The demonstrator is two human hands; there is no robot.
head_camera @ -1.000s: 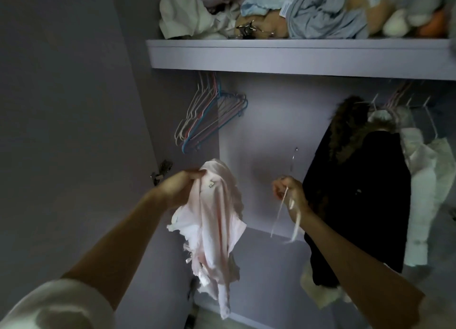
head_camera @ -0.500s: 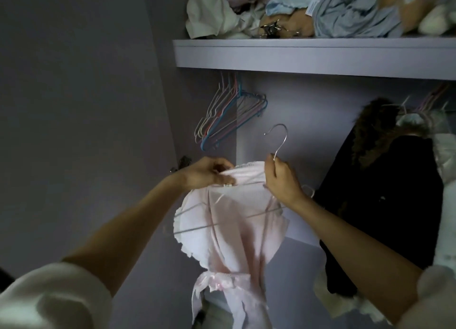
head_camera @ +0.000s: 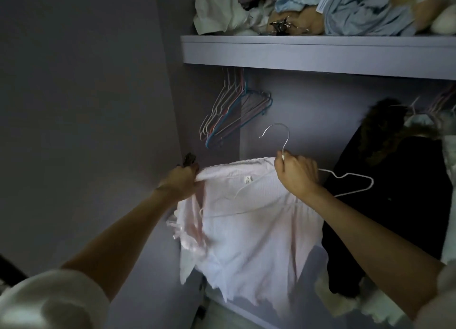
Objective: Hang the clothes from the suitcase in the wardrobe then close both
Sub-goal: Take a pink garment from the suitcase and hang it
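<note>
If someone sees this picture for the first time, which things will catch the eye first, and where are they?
First comes the pale pink garment in the middle, stretched between the left hand, which grips its top edge, and the right hand, which holds a white wire hanger by its neck. Behind it, a bunch of empty hangers hangs under the shelf, and a black coat hangs at the right.

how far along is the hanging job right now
Done: a dark coat already hangs in the wardrobe. In hand: the left hand and right hand are fitting a pink top onto a hanger. Left: hooking it up and closing the wardrobe; the suitcase is out of view.
</note>
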